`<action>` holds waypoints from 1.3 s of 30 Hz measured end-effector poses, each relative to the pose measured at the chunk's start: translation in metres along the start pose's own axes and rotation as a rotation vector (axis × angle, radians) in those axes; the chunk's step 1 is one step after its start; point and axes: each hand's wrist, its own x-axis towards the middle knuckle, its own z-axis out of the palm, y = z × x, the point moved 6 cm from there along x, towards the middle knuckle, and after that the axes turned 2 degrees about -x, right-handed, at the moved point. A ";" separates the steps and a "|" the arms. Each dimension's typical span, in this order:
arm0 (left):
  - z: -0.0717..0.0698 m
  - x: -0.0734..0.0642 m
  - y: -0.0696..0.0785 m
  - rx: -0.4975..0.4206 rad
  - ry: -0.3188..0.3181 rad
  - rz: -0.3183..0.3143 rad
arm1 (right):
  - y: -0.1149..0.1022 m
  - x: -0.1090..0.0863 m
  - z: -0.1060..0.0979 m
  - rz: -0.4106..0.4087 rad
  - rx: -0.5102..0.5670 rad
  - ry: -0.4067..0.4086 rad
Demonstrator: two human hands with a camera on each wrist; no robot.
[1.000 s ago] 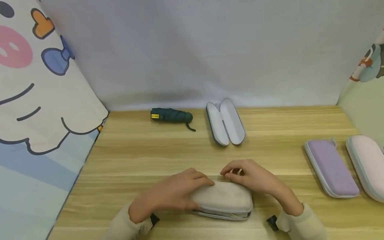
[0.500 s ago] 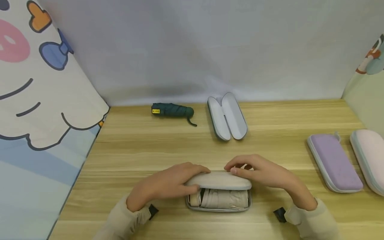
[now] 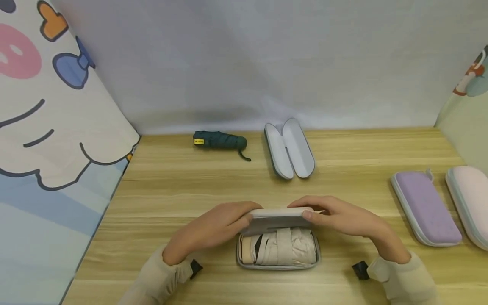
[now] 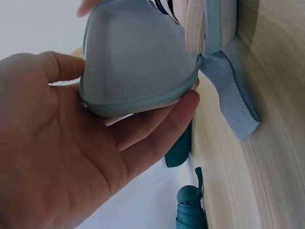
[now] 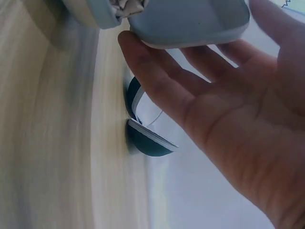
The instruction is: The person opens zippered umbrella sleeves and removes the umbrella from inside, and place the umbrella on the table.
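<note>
A light beige zip case sits on the table near the front, its lid [image 3: 282,213] raised almost upright. Inside the base [image 3: 277,267] lies a folded beige umbrella [image 3: 284,246] with a pale tan end at the left. My left hand [image 3: 211,224] grips the lid's left end, thumb at the rim and fingers behind; the left wrist view shows the grey lining [image 4: 138,52] and a grey strap [image 4: 231,95] below. At the other end, my right hand [image 3: 343,218] holds the lid with thumb on its edge and fingers spread behind, as the right wrist view shows.
Farther back on the wooden table lie a dark green folded umbrella [image 3: 219,140] and an opened glasses case [image 3: 290,150] with a pale lining. To the right are a purple zip case [image 3: 426,207] and a pale pink case [image 3: 470,201]. A grey-white backdrop [image 3: 267,63] rises behind.
Both hands have lifted the lid of the beige case up and back from nearly closed, uncovering the beige umbrella inside. The other cases and the green umbrella have stayed put.
</note>
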 end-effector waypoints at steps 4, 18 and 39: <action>-0.003 0.000 0.001 0.027 0.057 -0.005 | 0.007 0.002 -0.001 0.033 0.006 0.045; -0.008 -0.016 0.059 0.357 0.364 0.429 | 0.023 0.011 -0.002 0.082 0.006 0.256; 0.051 -0.008 0.050 0.569 -0.070 0.198 | 0.022 0.016 -0.005 0.109 0.099 0.270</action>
